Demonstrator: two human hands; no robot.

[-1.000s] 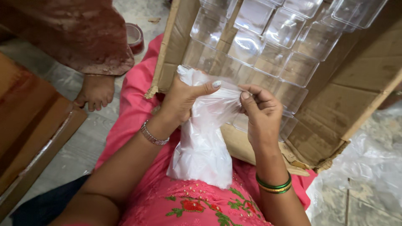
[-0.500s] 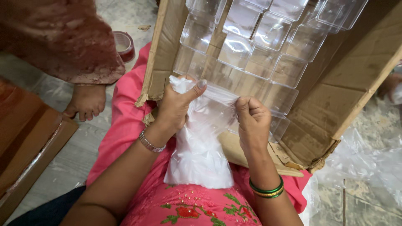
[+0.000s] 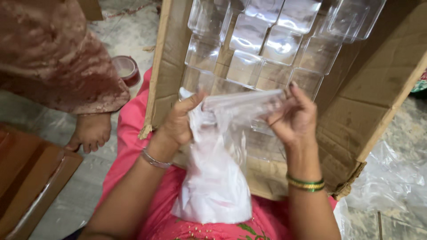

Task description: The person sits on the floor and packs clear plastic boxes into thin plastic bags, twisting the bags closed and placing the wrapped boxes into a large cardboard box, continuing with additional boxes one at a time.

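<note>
the plastic bag (image 3: 218, 178) is thin, cloudy white and crumpled, its full bottom resting on the pink lap (image 3: 133, 133) and its mouth stretched flat between the two hands. the left hand (image 3: 180, 122) has its fingers closed on one corner of the mouth; the right hand (image 3: 296, 118) pinches the other end with curled fingers. just behind stands an open cardboard box (image 3: 369, 98) packed with clear plastic containers (image 3: 267, 44). another person's bare foot (image 3: 91, 131) rests on the floor nearby.
</note>
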